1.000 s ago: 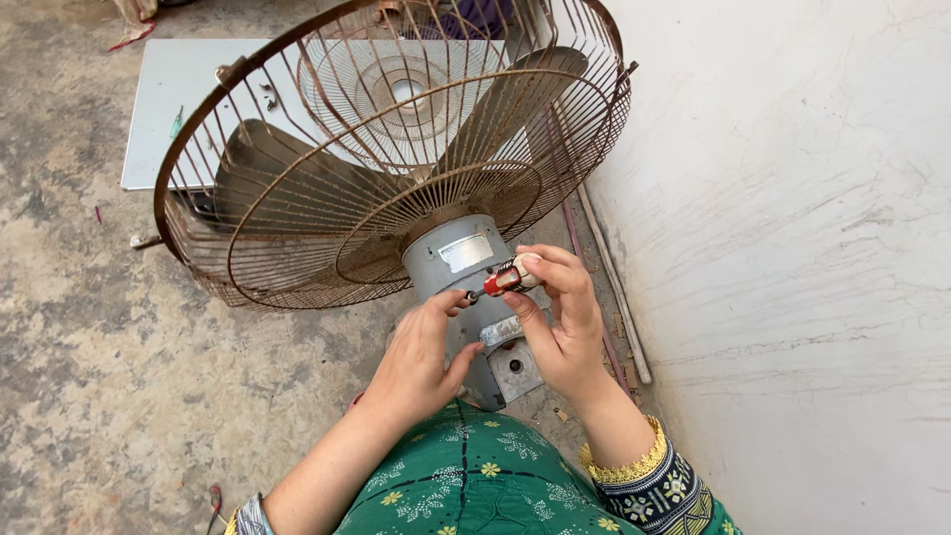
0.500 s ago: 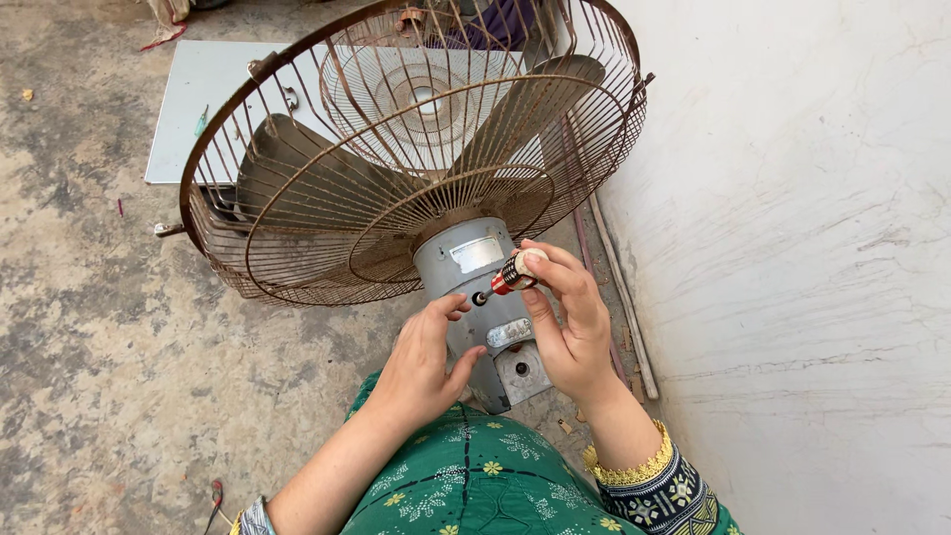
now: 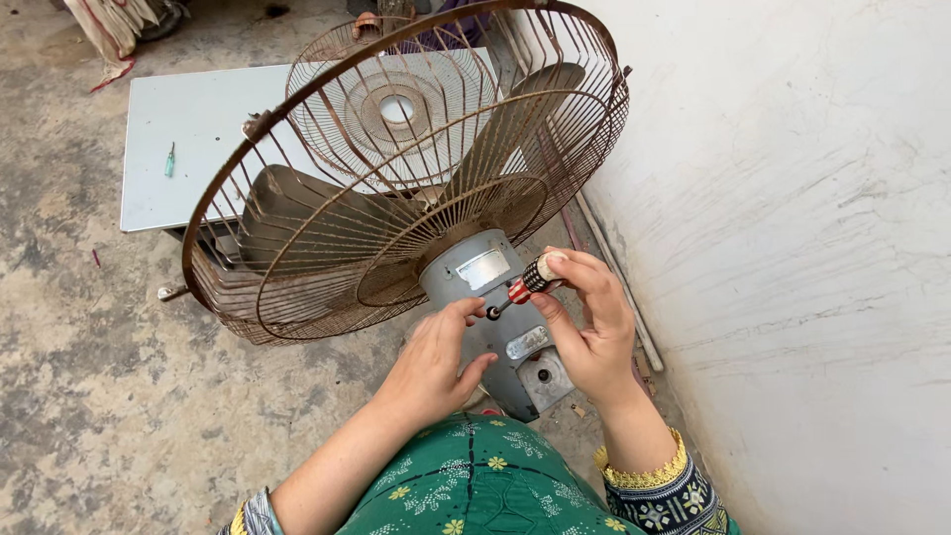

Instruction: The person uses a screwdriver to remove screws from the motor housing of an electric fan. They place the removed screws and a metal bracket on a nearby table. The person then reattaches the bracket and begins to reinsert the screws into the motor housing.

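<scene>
At frame centre, the right hand (image 3: 594,337) pinches a short screwdriver (image 3: 522,288), its tip on the grey motor housing (image 3: 485,287) of a fan. The left hand (image 3: 431,367) steadies the housing, fingertips beside the tip, holding nothing. The rusty cage (image 3: 297,248) encloses the blades (image 3: 287,213); a loose grille (image 3: 396,109) lies on a white board (image 3: 188,139), upper left.

You are in a rough repair spot, likely a home yard or small workshop: a stained bare concrete floor (image 3: 89,396), a whitewashed wall (image 3: 792,248), a rusty fan cage (image 3: 327,258) lying on the ground, a loose grille (image 3: 391,109) on a pale board (image 3: 188,149), and a small green screwdriver (image 3: 169,159).
</scene>
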